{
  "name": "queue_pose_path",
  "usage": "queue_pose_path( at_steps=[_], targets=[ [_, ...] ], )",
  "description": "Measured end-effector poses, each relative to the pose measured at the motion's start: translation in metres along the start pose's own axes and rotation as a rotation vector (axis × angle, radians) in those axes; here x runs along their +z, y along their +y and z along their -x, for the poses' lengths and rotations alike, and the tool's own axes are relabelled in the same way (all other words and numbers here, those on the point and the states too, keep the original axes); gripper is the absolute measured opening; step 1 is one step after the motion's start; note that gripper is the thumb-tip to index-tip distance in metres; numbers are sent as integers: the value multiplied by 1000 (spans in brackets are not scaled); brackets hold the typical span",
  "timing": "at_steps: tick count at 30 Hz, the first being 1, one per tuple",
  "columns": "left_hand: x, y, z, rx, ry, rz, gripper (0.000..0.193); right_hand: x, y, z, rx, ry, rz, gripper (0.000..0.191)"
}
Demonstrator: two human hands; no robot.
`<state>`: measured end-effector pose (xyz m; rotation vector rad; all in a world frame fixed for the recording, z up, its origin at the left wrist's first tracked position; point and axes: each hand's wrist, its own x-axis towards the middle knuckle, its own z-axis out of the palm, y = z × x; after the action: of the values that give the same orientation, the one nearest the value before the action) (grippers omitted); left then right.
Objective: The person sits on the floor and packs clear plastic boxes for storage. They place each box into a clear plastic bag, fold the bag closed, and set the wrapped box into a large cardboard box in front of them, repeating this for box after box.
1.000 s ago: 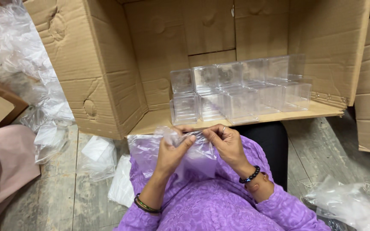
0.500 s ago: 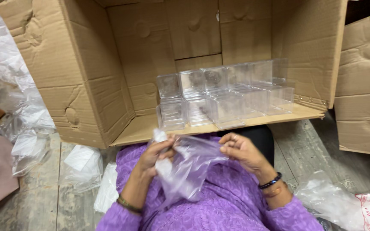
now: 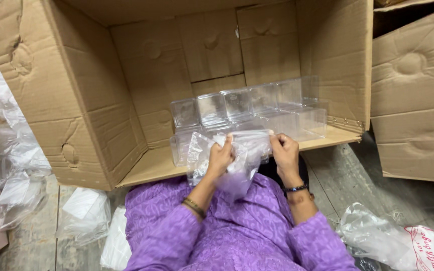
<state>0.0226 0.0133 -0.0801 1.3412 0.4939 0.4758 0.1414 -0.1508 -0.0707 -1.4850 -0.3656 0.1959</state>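
Both my hands hold a clear plastic bag (image 3: 244,160) in front of a big cardboard box lying on its side. My left hand (image 3: 221,158) grips the bag's left part, fingers closed on the crumpled film. My right hand (image 3: 285,153) pinches its right edge near the top. The bag hangs down over my purple sleeves and lap. Just behind the bag, inside the box (image 3: 101,100), stand rows of clear plastic containers (image 3: 249,113) stacked two high.
A second cardboard box (image 3: 418,105) stands at the right. Crumpled clear bags (image 3: 11,165) lie on the wooden floor at the left, more plastic bags (image 3: 377,236) at the lower right, one with red print. Flat white bags (image 3: 84,211) lie beside my left knee.
My hands have lifted the bag from my lap up toward the box opening and spread it. The view has tilted, bringing the box nearer.
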Motion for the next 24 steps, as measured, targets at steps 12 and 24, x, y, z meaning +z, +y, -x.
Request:
queue_pose_path(
  at_steps=[12, 24],
  targets=[
    [-88, 22, 79, -383, -283, 160, 50, 47, -40, 97, 234, -247, -513, 18],
    [-319, -17, 241, -355, 225, 411, 79, 160, 23, 168, -102, -961, 360, 26]
  ],
)
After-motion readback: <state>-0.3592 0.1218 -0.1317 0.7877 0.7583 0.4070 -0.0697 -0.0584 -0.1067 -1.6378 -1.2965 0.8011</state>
